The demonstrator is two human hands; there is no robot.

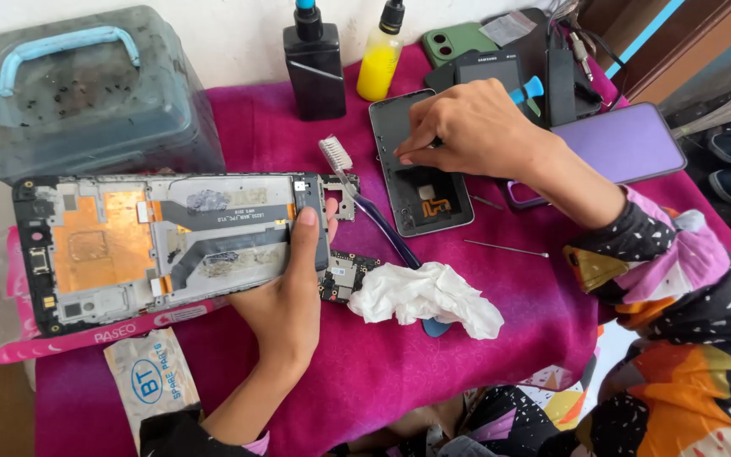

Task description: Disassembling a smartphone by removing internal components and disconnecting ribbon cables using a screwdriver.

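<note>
Holding an opened phone frame point(162, 245) flat above the magenta cloth point(382, 372), the left hand point(285, 296) clasps its right end, thumb pressed over the edge and the other fingers hidden underneath. The frame lies lengthwise at the left of the scene, its inner side up, showing copper foil and a grey ribbon cable.

The right hand point(475, 127) reaches to the far middle of the cloth, fingers bunched low over a dark back cover point(420, 182) that lies there with its inside up. What the fingertips pinch, if anything, cannot be told. A blue tool tip point(533, 87) shows just behind the knuckles.

Between the two hands lies a toothbrush point(365, 207), bristles toward the far side, its blue handle running near and right under a crumpled white tissue point(425, 296). A small circuit board point(344, 275) sits just beside the left hand, touching the tissue. A thin metal pin point(505, 248) lies right of the cover.

At the far edge stand a black bottle point(315, 59) and a yellow bottle point(380, 55). A purple phone point(623, 144) rests at the far right, and a grey box point(86, 93) with a blue handle sits far left. A spare-parts packet point(150, 381) lies near, under the frame.
</note>
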